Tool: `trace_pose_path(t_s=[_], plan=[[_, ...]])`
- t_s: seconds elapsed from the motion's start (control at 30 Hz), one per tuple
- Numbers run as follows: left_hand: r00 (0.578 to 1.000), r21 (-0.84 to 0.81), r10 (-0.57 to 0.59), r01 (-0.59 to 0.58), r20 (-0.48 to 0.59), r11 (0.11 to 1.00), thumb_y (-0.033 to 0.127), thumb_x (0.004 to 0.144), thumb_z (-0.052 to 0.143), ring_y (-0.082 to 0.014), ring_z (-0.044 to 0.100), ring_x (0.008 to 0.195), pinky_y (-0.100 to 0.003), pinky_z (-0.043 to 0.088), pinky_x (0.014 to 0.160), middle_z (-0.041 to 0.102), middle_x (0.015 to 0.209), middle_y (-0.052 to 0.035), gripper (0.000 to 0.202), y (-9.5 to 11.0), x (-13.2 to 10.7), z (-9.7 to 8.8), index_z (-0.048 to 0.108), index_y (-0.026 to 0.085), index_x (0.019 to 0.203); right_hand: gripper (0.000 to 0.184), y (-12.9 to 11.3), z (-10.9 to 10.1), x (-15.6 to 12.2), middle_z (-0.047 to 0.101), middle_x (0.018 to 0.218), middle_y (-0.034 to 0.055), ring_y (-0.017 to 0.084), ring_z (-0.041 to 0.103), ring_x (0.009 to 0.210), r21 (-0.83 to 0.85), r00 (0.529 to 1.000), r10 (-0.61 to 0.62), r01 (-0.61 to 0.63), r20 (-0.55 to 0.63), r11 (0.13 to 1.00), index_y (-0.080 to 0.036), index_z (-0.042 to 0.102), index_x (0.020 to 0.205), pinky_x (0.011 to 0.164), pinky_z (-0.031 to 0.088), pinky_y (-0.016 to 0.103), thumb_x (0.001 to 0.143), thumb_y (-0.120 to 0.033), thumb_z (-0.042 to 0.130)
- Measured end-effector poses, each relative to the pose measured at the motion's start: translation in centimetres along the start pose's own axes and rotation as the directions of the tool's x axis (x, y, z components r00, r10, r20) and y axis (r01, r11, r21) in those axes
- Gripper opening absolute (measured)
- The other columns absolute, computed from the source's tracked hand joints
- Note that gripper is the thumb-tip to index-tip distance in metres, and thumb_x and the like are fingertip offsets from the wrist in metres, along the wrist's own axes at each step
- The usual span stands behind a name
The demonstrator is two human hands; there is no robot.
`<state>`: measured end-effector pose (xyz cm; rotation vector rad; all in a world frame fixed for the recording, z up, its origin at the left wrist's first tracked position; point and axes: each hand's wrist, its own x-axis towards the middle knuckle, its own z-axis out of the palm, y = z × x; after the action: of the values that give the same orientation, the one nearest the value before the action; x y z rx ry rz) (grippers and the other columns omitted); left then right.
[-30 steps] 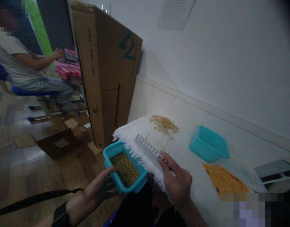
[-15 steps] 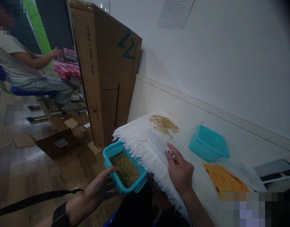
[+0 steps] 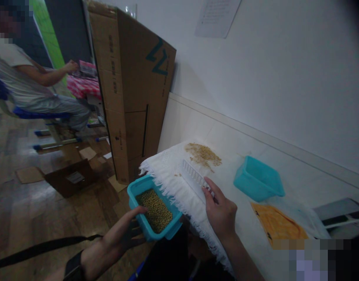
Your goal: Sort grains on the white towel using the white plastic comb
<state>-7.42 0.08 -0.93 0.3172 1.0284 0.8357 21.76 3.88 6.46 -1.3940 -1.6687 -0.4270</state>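
A turquoise plastic box (image 3: 134,188) with small round beans (image 3: 157,212) in it is gripped at its near left side by my left hand (image 3: 123,228), thumb over the rim. It is held at the table edge, beside the fringe of a white cloth (image 3: 164,162). Between thumb and fingers of my right hand (image 3: 222,212) is a white slotted, comb-like plastic piece (image 3: 193,173), low over or touching the cloth; contact cannot be made out. Past it lies a spread of tan beans or grains (image 3: 205,154), with a few specks nearer the cloth's edge.
Another turquoise box (image 3: 255,181) stands on the table at right, near an orange cloth-like item (image 3: 280,222) and clear plastic. A tall cardboard box (image 3: 138,86) rises beyond the table's left end. A seated person (image 3: 35,82) is at far left, with cardboard pieces (image 3: 70,177) on the floor.
My right hand and the white slotted piece have shifted slightly left. My left hand and the box of beans have stayed nearly still.
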Motion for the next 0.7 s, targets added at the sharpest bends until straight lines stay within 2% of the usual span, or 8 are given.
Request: trace_pose_path(t_s=[0.1,0.3,0.47,0.6,0.7], plan=[[0.999,-0.067,-0.044,0.044,0.006,0.997,0.044,0.074,0.084,-0.0395,0.074,0.112,-0.051,0.058,0.097,0.079,0.12,-0.0177,0.049,0.0,0.1,0.2,0.071,0.017,0.113,0.034,-0.1,0.1,-0.1,0.082,0.079,0.0055,0.015,0.073,0.051,0.018,1.0,0.001,-0.001,0.0,1.0,-0.02,0.08,0.115,0.052,0.054,0.02,0.106,-0.039,0.054],[1.0,-0.081,-0.018,0.02,0.018,0.997,0.043,0.074,0.083,-0.0385,0.075,0.109,-0.051,0.058,0.096,0.079,0.12,-0.0149,0.049,-0.2,0.4,-0.3,0.07,0.02,0.116,0.03,-0.7,0.4,-0.3,0.083,0.084,0.0066,0.016,0.074,0.054,0.052,1.0,-0.003,0.003,-0.005,0.999,-0.02,0.08,0.116,0.054,0.057,0.02,0.104,-0.035,0.056],[0.999,-0.037,-0.027,0.026,-0.036,0.999,0.044,0.075,0.083,-0.0375,0.076,0.107,-0.049,0.059,0.093,0.08,0.118,-0.0167,0.049,0.1,-0.2,0.4,0.07,0.017,0.114,0.028,-1.0,0.6,-0.2,0.084,0.09,0.0065,0.016,0.077,0.058,0.094,1.0,-0.022,0.021,0.007,0.995,-0.02,0.08,0.117,0.058,0.06,0.02,0.104,-0.032,0.058],[1.0,-0.037,-0.011,0.011,-0.004,0.999,0.045,0.075,0.082,-0.0374,0.075,0.109,-0.048,0.059,0.094,0.079,0.119,-0.0163,0.049,0.2,-0.1,0.4,0.069,0.019,0.115,0.027,-0.7,0.7,-0.1,0.084,0.095,0.0059,0.017,0.08,0.068,0.14,0.999,-0.038,0.034,0.026,0.99,-0.023,0.08,0.116,0.067,0.064,0.021,0.104,-0.032,0.057],[1.0,-0.009,-0.018,0.018,-0.014,1.0,0.046,0.074,0.083,-0.036,0.077,0.104,-0.047,0.059,0.094,0.079,0.12,-0.0168,0.052,0.1,0.2,0.1,0.07,0.019,0.116,0.026,-0.5,0.7,-0.4,0.084,0.097,0.0054,0.018,0.081,0.073,0.167,0.998,-0.052,0.045,0.034,0.985,-0.024,0.08,0.117,0.071,0.065,0.022,0.103,-0.031,0.058]])
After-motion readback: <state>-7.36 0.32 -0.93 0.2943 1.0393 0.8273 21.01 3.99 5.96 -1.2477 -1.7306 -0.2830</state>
